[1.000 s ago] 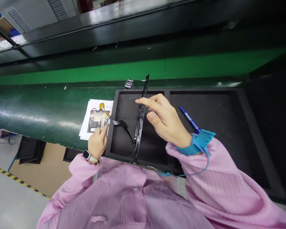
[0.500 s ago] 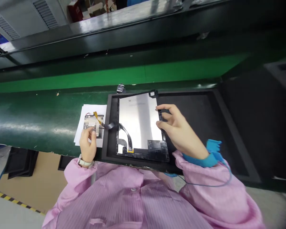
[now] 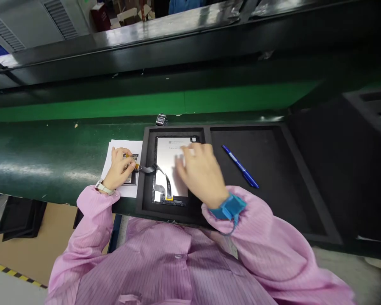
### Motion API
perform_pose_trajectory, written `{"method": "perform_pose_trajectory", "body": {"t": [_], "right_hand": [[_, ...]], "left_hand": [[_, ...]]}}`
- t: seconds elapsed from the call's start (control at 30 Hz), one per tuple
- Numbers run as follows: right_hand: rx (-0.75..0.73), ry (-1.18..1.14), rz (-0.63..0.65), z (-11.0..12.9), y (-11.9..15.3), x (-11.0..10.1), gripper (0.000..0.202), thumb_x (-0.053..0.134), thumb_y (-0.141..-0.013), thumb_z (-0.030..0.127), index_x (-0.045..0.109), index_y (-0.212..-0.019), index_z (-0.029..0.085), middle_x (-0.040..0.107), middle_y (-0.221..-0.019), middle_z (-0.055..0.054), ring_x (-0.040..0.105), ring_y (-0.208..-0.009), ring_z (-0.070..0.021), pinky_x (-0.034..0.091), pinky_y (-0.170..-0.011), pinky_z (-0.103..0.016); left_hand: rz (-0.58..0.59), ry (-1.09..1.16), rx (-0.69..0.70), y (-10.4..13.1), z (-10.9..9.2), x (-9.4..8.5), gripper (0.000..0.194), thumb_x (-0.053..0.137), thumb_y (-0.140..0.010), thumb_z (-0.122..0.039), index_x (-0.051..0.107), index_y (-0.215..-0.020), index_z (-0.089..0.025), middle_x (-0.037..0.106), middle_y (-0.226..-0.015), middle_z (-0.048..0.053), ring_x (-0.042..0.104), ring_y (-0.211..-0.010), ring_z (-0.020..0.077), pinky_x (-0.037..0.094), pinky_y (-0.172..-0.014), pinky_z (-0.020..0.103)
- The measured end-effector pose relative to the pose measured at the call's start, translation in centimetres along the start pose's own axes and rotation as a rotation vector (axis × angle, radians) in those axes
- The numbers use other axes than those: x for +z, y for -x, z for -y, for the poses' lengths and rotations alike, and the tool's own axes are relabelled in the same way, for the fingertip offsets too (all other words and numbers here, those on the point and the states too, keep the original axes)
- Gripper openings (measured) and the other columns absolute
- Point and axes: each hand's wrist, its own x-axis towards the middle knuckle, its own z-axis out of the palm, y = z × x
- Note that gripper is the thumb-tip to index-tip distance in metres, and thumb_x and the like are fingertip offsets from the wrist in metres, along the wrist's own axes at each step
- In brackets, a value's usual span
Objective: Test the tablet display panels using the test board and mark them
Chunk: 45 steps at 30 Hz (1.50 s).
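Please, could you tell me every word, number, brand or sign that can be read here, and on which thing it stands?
No text is readable with certainty.
Silver panel: printed lines near the top, too small.
Small counter: digits, too small.
Blue pen: marks on its pale band, too small.
Circuit board: partly behind the left hand, print too small.
Red box: pale marks, blurred.

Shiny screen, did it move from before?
Yes. The shiny screen has tipped down: earlier it stood on edge, and now it lies flat in the left part of the black tray.
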Motion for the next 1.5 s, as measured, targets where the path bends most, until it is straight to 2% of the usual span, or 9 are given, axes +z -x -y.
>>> {"method": "perform_pose_trajectory", "body": {"t": [0.17,0.3,0.73,0.8,0.9,1.0,1.1,1.27,1.5], "right_hand": [[-0.212,-0.36,0.35,4.3,-3.5,3.8,0.025,0.052,-0.094,0.024,0.071,-0.107,0.015,0.063,-0.118,-0.011,0.046,-0.114,-0.0276,0.043,-0.105,-0.045],[-0.166,-0.409,0.364,4.7,-4.2,5.8,0.022,0.05,-0.091,0.015,0.072,-0.097,0.016,0.063,-0.115,-0.008,0.048,-0.109,-0.024,0.042,-0.103,-0.041],[-0.167,-0.504,0.385,3.5,-4.4,6.0,0.018,0.052,-0.098,0.023,0.067,-0.09,0.018,0.068,-0.111,-0.005,0.056,-0.107,-0.0191,0.042,-0.103,-0.037],[-0.16,-0.503,0.384,2.8,-4.9,5.5,0.021,0.048,-0.099,0.022,0.068,-0.092,0.018,0.071,-0.105,-0.004,0.061,-0.1,-0.0159,0.046,-0.097,-0.032],[-0.075,-0.438,0.311,0.6,-5.9,3.9,0.033,0.034,-0.102,0.024,0.067,-0.106,0.017,0.072,-0.109,-0.006,0.064,-0.098,-0.0157,0.049,-0.089,-0.03],[0.049,-0.275,0.167,-2.4,-6.6,2.3,0.041,0.028,-0.102,0.029,0.065,-0.114,0.015,0.067,-0.124,-0.013,0.057,-0.116,-0.0263,0.046,-0.098,-0.041],[0.082,-0.099,0.12,-4.5,-6.7,1.6,0.039,0.035,-0.099,0.027,0.065,-0.116,0.01,0.063,-0.13,-0.02,0.052,-0.124,-0.0342,0.04,-0.106,-0.049],[0.004,0.067,0.172,-4.8,-6.7,2.5,0.044,0.039,-0.099,0.025,0.058,-0.133,0.004,0.06,-0.136,-0.021,0.052,-0.128,-0.031,0.023,-0.122,-0.049],[0.021,0.134,0.203,-4.9,-8.5,2.0,0.05,0.03,-0.105,0.035,0.064,-0.124,0.004,0.061,-0.129,-0.023,0.051,-0.126,-0.0329,0.031,-0.115,-0.049]], "left_hand": [[0.006,0.09,-0.02,-0.1,-0.6,0.1,0.031,0.045,-0.098,-0.038,0.062,-0.079,-0.021,0.056,-0.112,0.008,0.048,-0.117,0.0258,0.009,-0.124,0.061],[-0.013,0.137,-0.01,-0.2,-0.8,0.6,0.03,0.046,-0.098,-0.038,0.063,-0.08,-0.021,0.056,-0.112,0.007,0.049,-0.118,0.0252,0.007,-0.125,0.059],[-0.092,0.223,-0.033,-0.6,-0.7,1.2,0.028,0.049,-0.098,-0.038,0.063,-0.08,-0.022,0.056,-0.109,0.006,0.051,-0.117,0.0247,0.011,-0.126,0.055],[-0.27,0.242,-0.19,-0.7,-0.7,1.4,0.023,0.05,-0.096,-0.037,0.064,-0.086,-0.022,0.053,-0.116,0.009,0.049,-0.122,0.0264,0.022,-0.123,0.053],[-0.731,0.225,-0.479,-0.3,-1.5,1.5,0.021,0.049,-0.094,-0.028,0.061,-0.11,-0.022,0.046,-0.128,0.011,0.043,-0.132,0.0269,0.028,-0.121,0.05],[-0.93,0.18,-0.471,1.2,-3.7,1.2,0.039,0.05,-0.095,-0.024,0.049,-0.134,-0.025,0.044,-0.137,0.011,0.04,-0.138,0.0254,0.027,-0.122,0.048],[-0.681,0.144,-0.301,3.3,-6.6,1.3,0.043,0.058,-0.095,-0.029,0.048,-0.137,-0.025,0.052,-0.132,0.011,0.049,-0.129,0.0268,0.039,-0.114,0.047],[-0.119,-0.003,-0.113,5.4,-10.1,3.3,0.037,0.05,-0.101,-0.024,0.051,-0.138,-0.02,0.058,-0.134,0.013,0.051,-0.129,0.0283,0.044,-0.112,0.049],[0.038,-0.201,-0.082,5.1,-10.5,5.9,0.051,0.042,-0.102,-0.026,0.042,-0.15,-0.007,0.056,-0.143,0.024,0.047,-0.138,0.0384,0.036,-0.118,0.061]]}}
